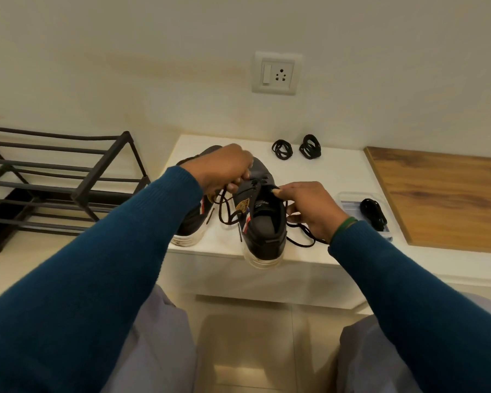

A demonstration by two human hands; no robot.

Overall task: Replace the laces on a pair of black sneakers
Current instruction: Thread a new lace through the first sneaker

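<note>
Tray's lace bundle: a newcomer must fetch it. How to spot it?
On the white table under the wall socket, look right, by the wooden board. This black lace bundle lies in a clear plastic tray; the other two coils lie bare.

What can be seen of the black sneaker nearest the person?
The black sneaker has a dark fabric-like upper, a white sole and red-and-white side stripes. It stands on the white shelf, heel toward the camera and over the edge. Its lace hangs loose, mostly unthreaded. The left hand pinches the lace; the right hand pinches its eyelet edge.
</note>
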